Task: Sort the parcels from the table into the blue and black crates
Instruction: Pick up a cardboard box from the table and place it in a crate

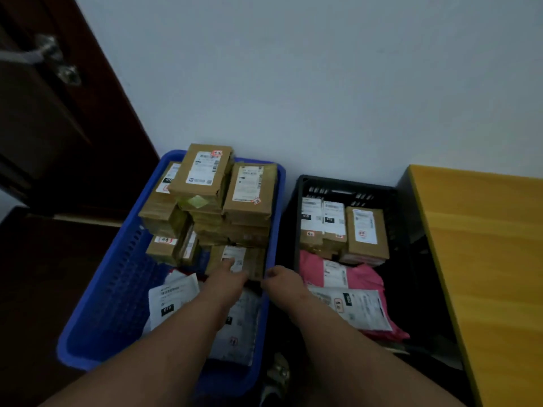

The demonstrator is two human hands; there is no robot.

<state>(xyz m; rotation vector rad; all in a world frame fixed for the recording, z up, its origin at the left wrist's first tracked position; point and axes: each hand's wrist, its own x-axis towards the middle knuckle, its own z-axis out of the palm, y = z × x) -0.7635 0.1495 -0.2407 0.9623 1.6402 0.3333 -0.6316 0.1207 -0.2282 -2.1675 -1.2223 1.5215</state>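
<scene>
Parcel under left-hand fingers, in blue crate.

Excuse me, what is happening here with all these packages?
A person is sorting parcels into two crates on the floor. Both hands reach to a brown box in the blue crate: the left hand rests on it, the right hand is at its edge. The black crate holds boxes and a pink bag.
</scene>
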